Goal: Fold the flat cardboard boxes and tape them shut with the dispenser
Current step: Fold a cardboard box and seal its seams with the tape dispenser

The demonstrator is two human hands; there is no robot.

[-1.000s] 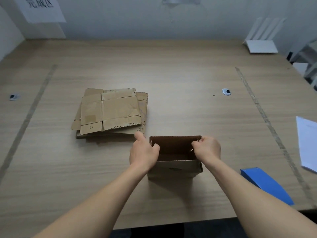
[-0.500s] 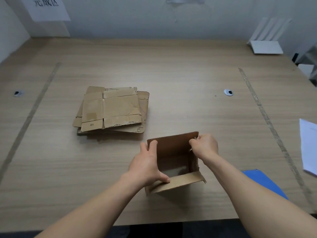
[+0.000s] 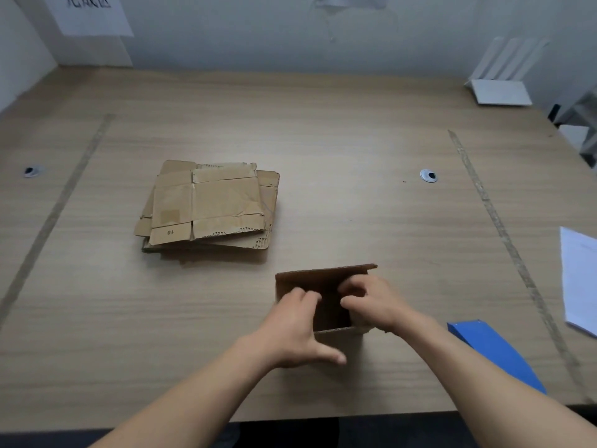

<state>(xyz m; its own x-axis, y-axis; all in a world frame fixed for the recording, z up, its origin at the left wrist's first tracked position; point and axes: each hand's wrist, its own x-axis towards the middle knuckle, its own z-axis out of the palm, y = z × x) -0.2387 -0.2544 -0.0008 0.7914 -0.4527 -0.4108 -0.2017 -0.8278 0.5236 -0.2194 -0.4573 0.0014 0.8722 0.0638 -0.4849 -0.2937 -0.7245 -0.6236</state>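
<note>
Head view shows the left hand (image 3: pixel 295 331) gripping the open cardboard box (image 3: pixel 326 279) with fingers curled inside, while the right hand (image 3: pixel 371 302) pinches its right wall.

The one camera sits on my head, looking forward and down across the tabletop (image 3: pixel 355 140) toward the far wall (image 3: pixel 258 33), my forearms close below.

One open box (image 3: pixel 326 286), one flat-box stack (image 3: pixel 210 205), two hands
</note>
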